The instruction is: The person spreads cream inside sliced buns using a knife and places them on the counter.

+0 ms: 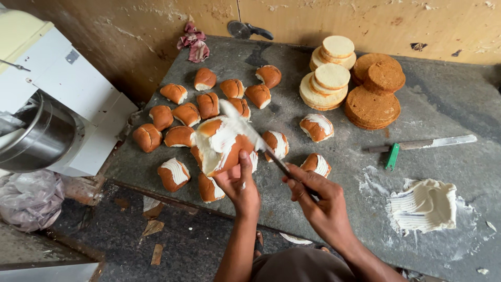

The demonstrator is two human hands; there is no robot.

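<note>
Your left hand [239,184] grasped a brown bun piece [219,146] from below, fingers closed around its underside and the thumb pressed up against its near face. The piece was raised above the grey tabletop [449,104], and white cream covered its upper and left faces. Your right hand [318,201] was clenched around the handle of a palette knife [250,133], whose cream-loaded blade lay flat against the top of the held bun piece.

All positions below refer to the held bun piece. Just behind it and to its left, a cluster of plain bun pieces [209,96] lay on the tabletop. Cream-topped bun pieces [317,127] lay around its right and near sides, and one more lay below it at the left [174,174]. Far to its right, stacks of round sponge layers [355,78] stood near the wall. A long knife with a green handle [417,145] lay right of it, apart from the stacks. A mound of white cream [424,205] sat on the tabletop at the near right. A mixer with a steel bowl [36,136] stood well to its left, off the tabletop.
</note>
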